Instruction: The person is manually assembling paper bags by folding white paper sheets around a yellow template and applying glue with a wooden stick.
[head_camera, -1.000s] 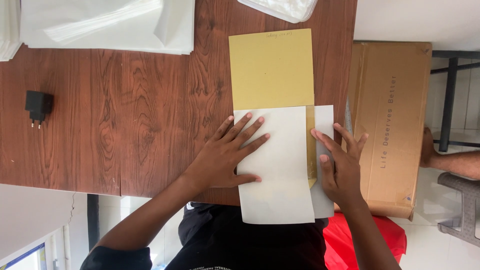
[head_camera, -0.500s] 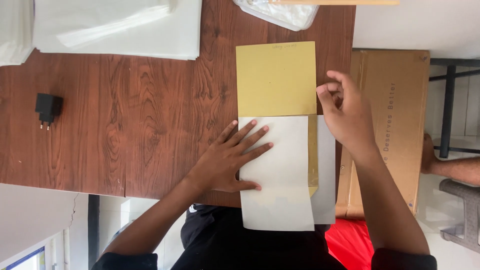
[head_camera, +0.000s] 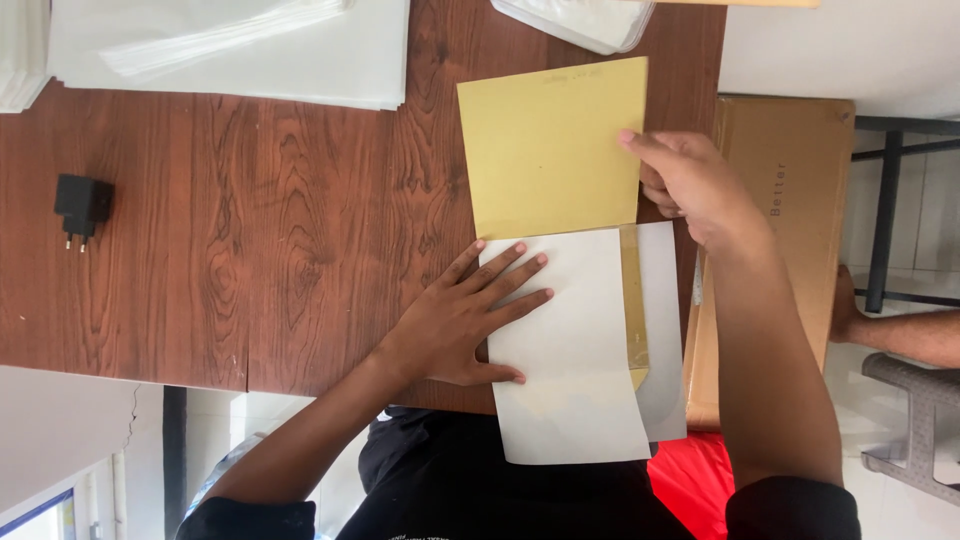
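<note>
Right hand (head_camera: 690, 185) has moved up, fingers pinching yellow envelope (head_camera: 548, 150); left hand (head_camera: 465, 320) stays flat on white sheet (head_camera: 570, 360).

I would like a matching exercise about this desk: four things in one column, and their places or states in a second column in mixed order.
Things:
1. left hand
2. right hand
3. black charger plug
4. cardboard box

Places or states:
A. lies alone on the wooden table, far left
B. presses flat on the white sheet
C. stands beside the table's right edge
D. grips the right edge of the yellow envelope

Pairs: 1-B, 2-D, 3-A, 4-C
</note>
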